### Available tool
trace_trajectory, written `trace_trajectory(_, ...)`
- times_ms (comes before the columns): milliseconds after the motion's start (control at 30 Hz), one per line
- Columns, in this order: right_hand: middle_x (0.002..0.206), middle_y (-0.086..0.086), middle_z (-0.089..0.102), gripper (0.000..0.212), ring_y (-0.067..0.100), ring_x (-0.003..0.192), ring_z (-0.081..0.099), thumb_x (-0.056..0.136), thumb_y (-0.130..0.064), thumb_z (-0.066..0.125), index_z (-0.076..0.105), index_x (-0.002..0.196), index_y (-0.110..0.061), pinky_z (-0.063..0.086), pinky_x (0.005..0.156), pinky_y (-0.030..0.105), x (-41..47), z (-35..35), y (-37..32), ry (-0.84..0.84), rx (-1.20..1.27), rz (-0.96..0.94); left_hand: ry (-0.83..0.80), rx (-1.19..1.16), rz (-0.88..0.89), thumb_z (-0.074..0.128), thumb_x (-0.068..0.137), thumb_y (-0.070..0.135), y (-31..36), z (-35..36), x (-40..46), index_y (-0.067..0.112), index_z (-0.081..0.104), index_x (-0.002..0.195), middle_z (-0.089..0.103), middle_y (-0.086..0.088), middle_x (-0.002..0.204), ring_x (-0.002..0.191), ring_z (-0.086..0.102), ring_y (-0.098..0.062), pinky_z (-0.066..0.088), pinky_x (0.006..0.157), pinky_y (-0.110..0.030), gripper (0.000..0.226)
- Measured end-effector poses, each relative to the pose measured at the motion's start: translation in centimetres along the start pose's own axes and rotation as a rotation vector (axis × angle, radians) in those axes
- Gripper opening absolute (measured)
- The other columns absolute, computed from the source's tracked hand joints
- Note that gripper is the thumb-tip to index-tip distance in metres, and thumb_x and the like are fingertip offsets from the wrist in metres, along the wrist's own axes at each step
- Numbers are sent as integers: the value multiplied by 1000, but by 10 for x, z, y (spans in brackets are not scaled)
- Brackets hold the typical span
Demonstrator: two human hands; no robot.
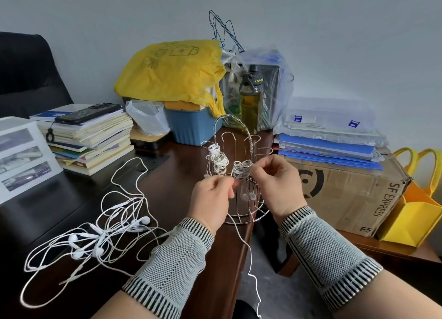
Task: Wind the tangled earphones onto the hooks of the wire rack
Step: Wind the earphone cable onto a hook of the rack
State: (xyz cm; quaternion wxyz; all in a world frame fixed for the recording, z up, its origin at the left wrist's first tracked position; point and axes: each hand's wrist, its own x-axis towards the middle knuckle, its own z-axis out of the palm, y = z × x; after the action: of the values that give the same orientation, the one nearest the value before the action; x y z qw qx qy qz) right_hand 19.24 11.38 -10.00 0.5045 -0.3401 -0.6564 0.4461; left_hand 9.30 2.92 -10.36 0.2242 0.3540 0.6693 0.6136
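2 hands work at the wire rack standing at the desk edge. Left hand pinches a white earphone cable; right hand pinches the coil on a front hook. Tangled earphones lie on the desk, left of the rack.

we see white earphones tangled on our dark brown desk, and more white cord wound on the silver wire rack. our cuffs are grey knit with black-and-white stripes. at eleven o'clock a yellow plastic bag lies over a blue bin; at two o'clock blue folders top a brown cardboard box; at three o'clock stands a yellow tote.
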Motion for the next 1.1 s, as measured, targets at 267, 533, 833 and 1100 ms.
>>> trace_trajectory(267,80,9,66,18,11,58,64,81,-15,74,56,81,-10,49,47,17,-6,1,0,-80,-72,-104,1,-32,-27,52,68,29,10,-1,-9,18,47,38,54,-15,74,77,48,-21,42,70,-37,32)
trace_trajectory(533,83,-7,51,31,-3,79,49,80,-8,70,50,73,-31,39,69,10,-9,-4,11,5,-334,-407,-107,165,140,55,86,4,7,-1,-10,21,45,38,54,-3,46,42,37,-5,30,46,-20,52)
trace_trajectory(833,92,-17,42,18,14,88,50,78,-18,68,72,95,-23,50,78,31,-9,-9,16,-158,-332,-599,-167,711,400,56,86,24,24,-8,-16,19,45,60,47,7,67,62,45,-9,31,61,-28,29)
trace_trajectory(1100,91,-13,51,7,9,85,57,80,-27,65,66,83,-21,54,77,35,-14,-4,15,-110,-193,-440,-239,227,2,56,85,2,19,-33,-7,13,56,70,68,-1,62,68,70,-25,55,82,-55,19)
